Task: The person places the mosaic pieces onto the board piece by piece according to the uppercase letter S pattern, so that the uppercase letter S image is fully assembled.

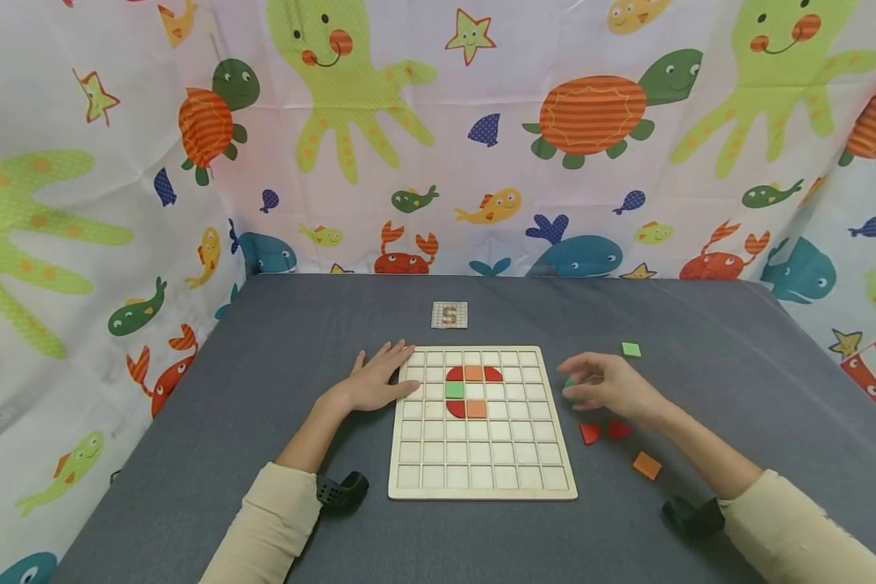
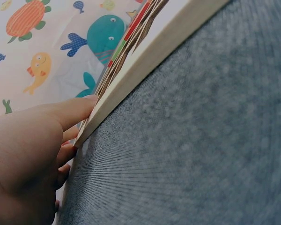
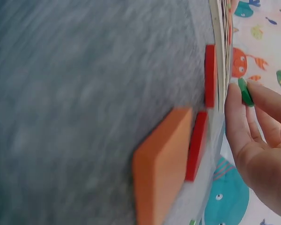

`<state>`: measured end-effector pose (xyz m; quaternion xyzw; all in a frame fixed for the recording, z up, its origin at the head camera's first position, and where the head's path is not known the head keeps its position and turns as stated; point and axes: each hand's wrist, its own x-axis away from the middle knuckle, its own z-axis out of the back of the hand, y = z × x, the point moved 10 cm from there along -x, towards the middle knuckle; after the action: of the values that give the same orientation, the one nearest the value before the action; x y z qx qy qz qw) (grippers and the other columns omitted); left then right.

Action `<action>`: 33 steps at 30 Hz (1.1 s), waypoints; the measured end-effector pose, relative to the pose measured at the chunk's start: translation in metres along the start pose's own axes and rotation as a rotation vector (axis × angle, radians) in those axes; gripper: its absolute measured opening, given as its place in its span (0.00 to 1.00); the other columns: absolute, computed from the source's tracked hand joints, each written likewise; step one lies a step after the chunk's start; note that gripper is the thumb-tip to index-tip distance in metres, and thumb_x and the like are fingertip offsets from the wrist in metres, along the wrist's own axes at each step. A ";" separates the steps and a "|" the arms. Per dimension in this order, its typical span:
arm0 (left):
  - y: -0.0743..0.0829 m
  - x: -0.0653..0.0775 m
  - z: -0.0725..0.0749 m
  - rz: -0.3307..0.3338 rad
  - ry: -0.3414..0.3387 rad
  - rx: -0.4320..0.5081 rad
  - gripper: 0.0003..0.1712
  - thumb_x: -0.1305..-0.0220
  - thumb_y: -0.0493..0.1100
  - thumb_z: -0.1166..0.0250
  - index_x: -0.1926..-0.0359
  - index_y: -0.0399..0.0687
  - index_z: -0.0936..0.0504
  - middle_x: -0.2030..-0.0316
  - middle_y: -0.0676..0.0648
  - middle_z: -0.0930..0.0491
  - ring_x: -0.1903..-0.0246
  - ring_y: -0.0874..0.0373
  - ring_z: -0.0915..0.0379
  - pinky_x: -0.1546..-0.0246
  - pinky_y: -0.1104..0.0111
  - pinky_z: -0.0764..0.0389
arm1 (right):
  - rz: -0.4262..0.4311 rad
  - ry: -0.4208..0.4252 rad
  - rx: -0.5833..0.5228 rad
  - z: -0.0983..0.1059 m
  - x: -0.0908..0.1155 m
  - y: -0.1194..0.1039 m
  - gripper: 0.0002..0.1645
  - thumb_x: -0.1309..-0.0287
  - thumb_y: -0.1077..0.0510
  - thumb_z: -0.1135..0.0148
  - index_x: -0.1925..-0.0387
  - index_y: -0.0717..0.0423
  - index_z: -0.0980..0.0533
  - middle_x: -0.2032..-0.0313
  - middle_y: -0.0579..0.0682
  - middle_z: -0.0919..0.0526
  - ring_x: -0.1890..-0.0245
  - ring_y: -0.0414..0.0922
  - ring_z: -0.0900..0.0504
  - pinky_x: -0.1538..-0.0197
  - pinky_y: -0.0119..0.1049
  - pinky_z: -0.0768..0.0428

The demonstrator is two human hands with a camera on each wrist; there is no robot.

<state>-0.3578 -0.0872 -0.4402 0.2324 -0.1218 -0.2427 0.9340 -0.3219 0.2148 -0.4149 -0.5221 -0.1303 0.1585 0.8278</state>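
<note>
I see a green piece, an orange square near right, a cream gridded board, grey cloth, and orange-striped turtles on the far white curtain.

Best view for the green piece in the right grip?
Right wrist: the green piece, pinched in the right grip, shows close up there. Head shows it small and partly covered by that grip; left wrist doesn't show it.

grey tabletop, white curtain behind it, printed green octopuses, orange-shelled turtles, red crabs
</note>
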 end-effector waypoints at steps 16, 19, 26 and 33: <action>-0.002 -0.004 -0.003 -0.002 -0.010 0.002 0.42 0.30 0.58 0.47 0.25 0.44 0.50 0.27 0.40 0.56 0.28 0.44 0.68 0.37 0.41 0.71 | -0.005 -0.080 -0.034 -0.035 -0.016 -0.012 0.24 0.44 0.68 0.35 0.46 0.70 0.28 0.61 0.60 0.23 0.60 0.51 0.20 0.61 0.43 0.18; -0.004 -0.004 -0.003 0.002 -0.014 -0.004 0.42 0.30 0.59 0.48 0.25 0.45 0.51 0.27 0.41 0.56 0.28 0.45 0.69 0.36 0.42 0.72 | -0.002 -0.086 -0.017 -0.041 -0.019 -0.016 0.24 0.44 0.67 0.34 0.46 0.70 0.28 0.62 0.58 0.22 0.61 0.51 0.19 0.62 0.43 0.17; -0.005 -0.003 -0.004 -0.001 -0.009 0.004 0.42 0.30 0.58 0.47 0.25 0.44 0.50 0.27 0.41 0.55 0.28 0.44 0.68 0.37 0.41 0.71 | -0.031 -0.102 -0.022 -0.057 -0.025 -0.019 0.22 0.45 0.67 0.34 0.48 0.67 0.26 0.63 0.58 0.22 0.63 0.50 0.19 0.63 0.43 0.17; -0.003 -0.001 0.000 -0.006 0.004 0.009 0.42 0.31 0.58 0.47 0.26 0.44 0.49 0.27 0.40 0.55 0.28 0.43 0.67 0.37 0.40 0.71 | -0.075 -0.103 -0.056 -0.067 -0.032 -0.019 0.21 0.46 0.67 0.33 0.50 0.66 0.25 0.63 0.58 0.24 0.64 0.48 0.20 0.62 0.43 0.17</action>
<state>-0.3598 -0.0886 -0.4416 0.2376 -0.1202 -0.2444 0.9324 -0.3233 0.1396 -0.4276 -0.5311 -0.1968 0.1503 0.8103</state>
